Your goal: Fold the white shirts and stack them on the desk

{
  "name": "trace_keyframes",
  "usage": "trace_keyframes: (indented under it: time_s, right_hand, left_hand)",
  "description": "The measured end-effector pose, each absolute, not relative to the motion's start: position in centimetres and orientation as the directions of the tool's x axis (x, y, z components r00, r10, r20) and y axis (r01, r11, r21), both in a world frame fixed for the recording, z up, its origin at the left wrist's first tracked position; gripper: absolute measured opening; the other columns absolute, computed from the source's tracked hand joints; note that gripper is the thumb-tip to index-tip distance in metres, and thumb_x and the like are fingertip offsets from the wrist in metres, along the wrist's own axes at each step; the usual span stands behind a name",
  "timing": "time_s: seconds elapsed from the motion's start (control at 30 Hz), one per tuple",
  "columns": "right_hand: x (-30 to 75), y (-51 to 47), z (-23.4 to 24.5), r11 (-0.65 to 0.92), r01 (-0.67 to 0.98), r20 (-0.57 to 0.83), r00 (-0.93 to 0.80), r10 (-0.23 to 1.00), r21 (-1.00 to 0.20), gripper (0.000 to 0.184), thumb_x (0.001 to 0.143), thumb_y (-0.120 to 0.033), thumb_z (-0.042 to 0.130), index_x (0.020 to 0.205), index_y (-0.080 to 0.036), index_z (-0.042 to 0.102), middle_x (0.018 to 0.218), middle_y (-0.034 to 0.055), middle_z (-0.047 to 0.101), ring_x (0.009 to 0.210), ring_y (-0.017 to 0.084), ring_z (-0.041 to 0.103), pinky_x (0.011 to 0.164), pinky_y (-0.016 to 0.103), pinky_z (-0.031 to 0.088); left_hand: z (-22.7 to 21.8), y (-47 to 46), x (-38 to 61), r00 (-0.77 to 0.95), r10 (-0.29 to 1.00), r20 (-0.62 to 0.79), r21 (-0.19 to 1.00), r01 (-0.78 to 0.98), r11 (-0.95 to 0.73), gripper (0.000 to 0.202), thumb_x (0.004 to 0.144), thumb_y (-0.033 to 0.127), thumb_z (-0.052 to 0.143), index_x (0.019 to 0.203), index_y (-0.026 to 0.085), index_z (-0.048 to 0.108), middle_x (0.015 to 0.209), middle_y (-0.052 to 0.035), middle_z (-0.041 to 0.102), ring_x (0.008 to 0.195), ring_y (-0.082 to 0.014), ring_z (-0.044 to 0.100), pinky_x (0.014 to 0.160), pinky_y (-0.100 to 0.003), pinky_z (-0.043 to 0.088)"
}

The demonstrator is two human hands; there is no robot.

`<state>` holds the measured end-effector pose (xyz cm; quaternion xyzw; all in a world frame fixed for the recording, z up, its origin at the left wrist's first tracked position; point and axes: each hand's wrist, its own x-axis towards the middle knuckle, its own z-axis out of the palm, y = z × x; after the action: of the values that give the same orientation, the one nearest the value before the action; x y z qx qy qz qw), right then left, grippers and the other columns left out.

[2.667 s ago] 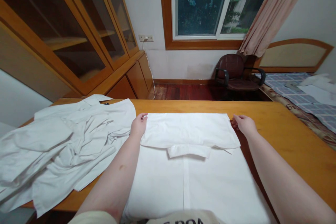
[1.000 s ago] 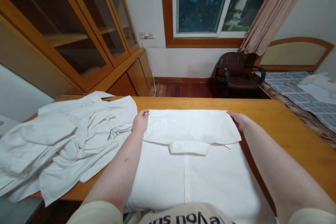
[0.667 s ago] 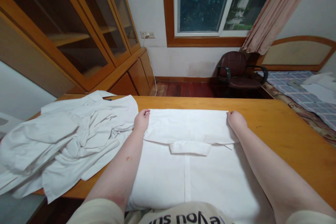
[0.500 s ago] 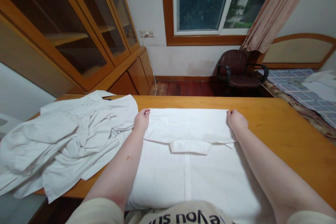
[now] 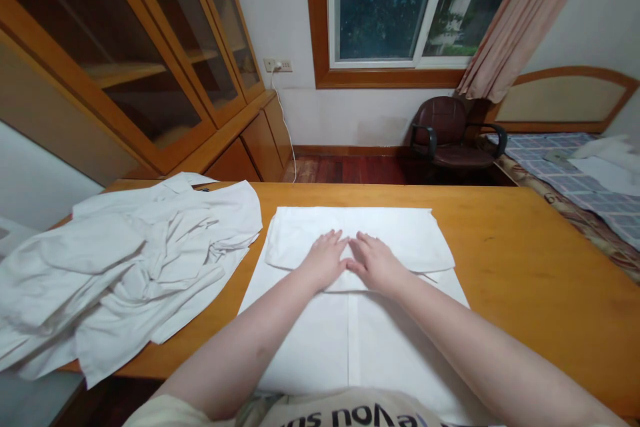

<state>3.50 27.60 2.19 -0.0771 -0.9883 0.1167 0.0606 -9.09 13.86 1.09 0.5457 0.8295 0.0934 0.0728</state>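
Note:
A white garment (image 5: 310,340), partly folded, lies on the wooden table in front of me, with a seam down its middle. Its far part is turned over into a flat band (image 5: 415,230), below which a short strip of cloth is partly covered by my hands. My left hand (image 5: 326,260) rests flat on this band, fingers stretched out. Close beside it, my right hand (image 5: 375,261) also lies on the cloth with its fingers extended. The two hands nearly meet at the garment's middle, and neither grips anything.
A loose heap of white clothes (image 5: 150,267) covers the table's left end. Bare wood of the table (image 5: 540,280) shows on the right. Beyond it stand a glass-door cabinet (image 5: 165,60), a dark red armchair (image 5: 445,130) and a bed with a checked cover (image 5: 595,180).
Both hands have let go of the folded band's far corners. They have come inward and nearer, and now lie flat at the middle of the garment.

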Motion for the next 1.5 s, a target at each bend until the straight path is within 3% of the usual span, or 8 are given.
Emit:
trace_keyframes:
  time_s: [0.1, 0.5, 0.73, 0.87, 0.97, 1.17, 1.33, 1.5]
  right_hand:
    - [5.3, 26.6, 0.5, 0.968, 0.106, 0.047, -0.992, 0.120, -0.229, 0.059, 0.091, -0.047, 0.039, 0.142, -0.016, 0.036, 0.146, 0.0123, 0.036, 0.135, 0.026, 0.032, 0.108, 0.045, 0.026]
    - [12.7, 31.9, -2.0, 0.911, 0.410, 0.087, -0.907, 0.413, -0.053, 0.063, 0.091, -0.051, 0.035, 0.143, -0.016, 0.036, 0.149, 0.0118, 0.030, 0.138, 0.027, 0.025, 0.110, 0.046, 0.024]
    - [15.9, 34.0, -2.2, 0.831, 0.490, 0.079, -0.847, 0.525, -0.265, 0.062, 0.089, -0.051, 0.037, 0.137, -0.013, 0.042, 0.147, 0.0154, 0.034, 0.136, 0.027, 0.030, 0.109, 0.046, 0.027]
    - [16.0, 36.7, 0.1, 0.629, 0.621, 0.116, -0.662, 0.740, -0.467, 0.054, 0.089, -0.046, 0.034, 0.122, -0.009, 0.056, 0.130, 0.0175, 0.054, 0.121, 0.027, 0.049, 0.100, 0.039, 0.039]
    - [15.7, 39.0, 1.8, 0.422, 0.765, -0.003, -0.485, 0.875, -0.486, 0.047, 0.086, -0.043, 0.038, 0.112, -0.012, 0.062, 0.113, 0.0157, 0.065, 0.101, 0.027, 0.060, 0.085, 0.034, 0.045]
    - [14.5, 41.2, 2.2, 0.359, 0.841, -0.233, -0.474, 0.849, -0.404, 0.031, 0.079, -0.044, 0.048, 0.072, -0.017, 0.062, 0.070, 0.0081, 0.067, 0.064, 0.021, 0.060, 0.056, 0.027, 0.039]
    - [14.5, 40.8, 2.7, 0.333, 0.819, -0.196, -0.463, 0.864, -0.467, 0.028, 0.078, -0.044, 0.046, 0.066, -0.020, 0.054, 0.056, 0.0031, 0.060, 0.053, 0.017, 0.054, 0.049, 0.026, 0.034]
    - [15.2, 40.5, 1.4, 0.252, 0.813, -0.312, -0.460, 0.831, -0.525, 0.031, 0.079, -0.046, 0.046, 0.062, -0.021, 0.050, 0.049, 0.0026, 0.057, 0.045, 0.016, 0.051, 0.047, 0.026, 0.033]
  left_hand:
    - [0.0, 12.1, -6.9, -0.368, 0.929, -0.045, 0.203, 0.907, 0.369, 0.062, 0.089, 0.043, 0.043, 0.145, 0.020, 0.028, 0.152, -0.0093, 0.025, 0.140, -0.0262, 0.020, 0.113, -0.046, 0.017]
    - [-1.1, 4.4, -11.3, -0.543, 0.839, -0.038, 0.115, 0.832, 0.543, 0.063, 0.089, 0.053, 0.039, 0.146, 0.027, 0.027, 0.154, -0.0067, 0.019, 0.142, -0.0279, 0.012, 0.113, -0.047, 0.016]
    - [-1.3, 1.4, -12.9, -0.745, 0.667, 0.014, 0.195, 0.656, 0.729, 0.062, 0.090, 0.046, 0.036, 0.145, 0.016, 0.028, 0.152, -0.0139, 0.024, 0.138, -0.0273, 0.025, 0.109, -0.044, 0.026]
    - [0.0, 1.5, -14.6, -0.855, 0.513, 0.073, 0.225, 0.515, 0.827, 0.054, 0.088, 0.041, 0.039, 0.131, 0.008, 0.047, 0.131, -0.0180, 0.052, 0.121, -0.0273, 0.049, 0.101, -0.038, 0.037]
    - [1.3, 1.8, -15.9, -0.880, 0.475, 0.008, 0.231, 0.464, 0.855, 0.042, 0.085, 0.039, 0.040, 0.109, 0.011, 0.062, 0.107, -0.0153, 0.065, 0.101, -0.0270, 0.060, 0.089, -0.035, 0.043]
    - [2.2, 2.6, -16.9, -0.907, 0.409, -0.104, 0.238, 0.377, 0.895, 0.023, 0.081, 0.035, 0.046, 0.081, 0.018, 0.061, 0.080, -0.0078, 0.067, 0.075, -0.0233, 0.063, 0.064, -0.029, 0.041]
    - [2.1, 2.4, -17.7, -0.923, 0.377, -0.077, 0.348, 0.329, 0.878, 0.020, 0.081, 0.035, 0.045, 0.074, 0.020, 0.056, 0.072, -0.0037, 0.066, 0.069, -0.0206, 0.061, 0.060, -0.027, 0.038]
    - [1.6, 2.0, -18.1, -0.940, 0.324, -0.109, 0.385, 0.260, 0.885, 0.019, 0.081, 0.035, 0.046, 0.076, 0.021, 0.057, 0.065, -0.0032, 0.066, 0.068, -0.0218, 0.062, 0.059, -0.027, 0.038]
